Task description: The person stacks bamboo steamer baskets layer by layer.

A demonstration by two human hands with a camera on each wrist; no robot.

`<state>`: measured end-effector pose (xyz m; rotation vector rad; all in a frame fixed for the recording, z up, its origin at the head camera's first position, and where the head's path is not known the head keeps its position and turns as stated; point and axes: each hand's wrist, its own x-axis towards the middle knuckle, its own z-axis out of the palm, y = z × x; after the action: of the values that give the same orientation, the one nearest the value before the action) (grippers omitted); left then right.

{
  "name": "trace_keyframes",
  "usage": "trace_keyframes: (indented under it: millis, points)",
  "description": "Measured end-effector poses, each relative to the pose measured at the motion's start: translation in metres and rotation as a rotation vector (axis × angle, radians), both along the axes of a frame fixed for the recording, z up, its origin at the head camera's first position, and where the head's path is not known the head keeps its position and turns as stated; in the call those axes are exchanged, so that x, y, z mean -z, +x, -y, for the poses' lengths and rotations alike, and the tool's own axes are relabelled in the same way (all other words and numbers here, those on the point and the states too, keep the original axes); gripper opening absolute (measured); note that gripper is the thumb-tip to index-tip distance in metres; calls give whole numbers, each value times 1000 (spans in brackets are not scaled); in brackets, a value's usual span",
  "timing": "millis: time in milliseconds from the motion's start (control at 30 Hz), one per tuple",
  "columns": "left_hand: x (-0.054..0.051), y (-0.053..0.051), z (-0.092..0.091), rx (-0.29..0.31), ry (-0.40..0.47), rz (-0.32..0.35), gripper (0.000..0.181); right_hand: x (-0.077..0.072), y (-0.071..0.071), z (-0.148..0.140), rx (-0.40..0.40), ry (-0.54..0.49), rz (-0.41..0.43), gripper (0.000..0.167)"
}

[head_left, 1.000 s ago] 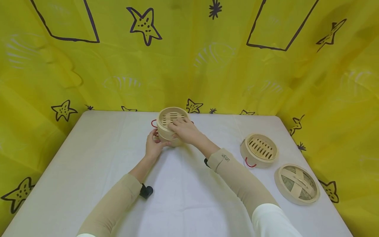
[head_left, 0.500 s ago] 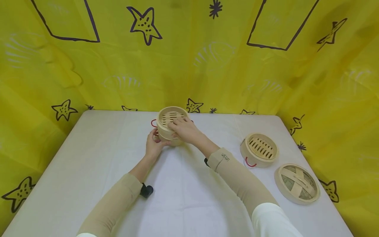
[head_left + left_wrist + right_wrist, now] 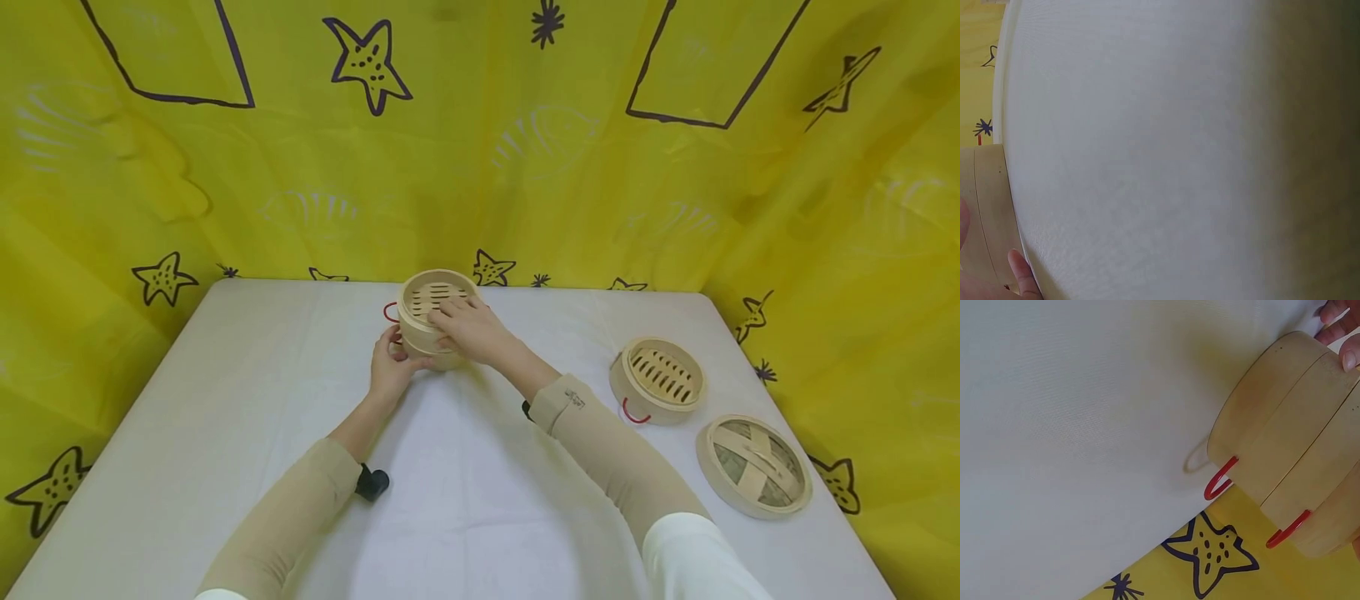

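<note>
Two round bamboo steamer baskets stand stacked near the back edge of the table. My left hand [image 3: 390, 367] curls round the left and front of the lower steamer basket [image 3: 1260, 412], thumb along its near side. Over the near right rim of the upper steamer basket [image 3: 418, 335] reaches my right hand [image 3: 474, 330]; its fingers bend inside above the slatted base and grip the wall. In the right wrist view the two walls sit flush, with a red handle [image 3: 1288, 529] on the upper one. The right hand's thumb is mostly hidden.
A third steamer basket [image 3: 651, 408] with a red handle stands on the right of the white table [image 3: 465, 517]. Nearer, at the right edge, lies a woven bamboo lid [image 3: 752, 467]. A yellow patterned curtain [image 3: 450, 183] hangs round the back and sides.
</note>
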<state>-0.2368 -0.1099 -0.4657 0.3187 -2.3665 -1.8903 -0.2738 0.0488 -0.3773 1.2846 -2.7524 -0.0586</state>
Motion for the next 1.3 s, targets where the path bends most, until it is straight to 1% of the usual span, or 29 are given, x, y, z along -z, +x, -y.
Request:
trace_keyframes:
  millis: [167, 300, 600, 767, 1000, 1300]
  points:
    - [-1, 0, 0, -1, 4, 0, 82, 1, 0, -5, -19, -40, -43, 45]
    - [-1, 0, -1, -4, 4, -2, 82, 2, 0, -8, -33, -65, -82, 44]
    - [-1, 1, 0, 5, 2, 5, 82, 2, 5, -23, -34, -112, -144, 46]
    - [0, 1, 0, 6, -5, 5, 83, 4, 7, -31, -45, -167, -181, 42]
    - [0, 1, 0, -2, -14, 17, 84, 5, 12, -44, -31, -191, -174, 43]
    - [0, 0, 0, 0, -21, 20, 85, 10, 19, -62, -19, -271, -211, 42]
